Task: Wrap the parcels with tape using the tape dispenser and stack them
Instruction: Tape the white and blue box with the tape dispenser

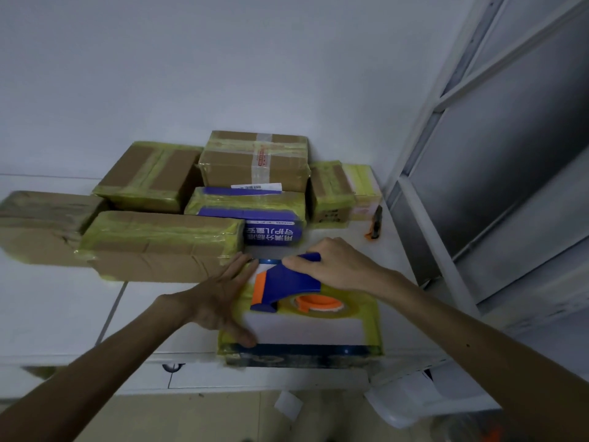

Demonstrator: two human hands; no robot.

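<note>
Blue parcel: upside-down white Chinese print, partly "守护儿童"; barcode label illegible.

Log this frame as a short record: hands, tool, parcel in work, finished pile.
parcel: white top, yellowish tape along its edges
tape dispenser: blue and orange, atop the parcel
left hand: fingers straight, pressing the parcel's left edge
right hand: grips the tape dispenser
taped parcels: piled behind it, against the wall
</note>
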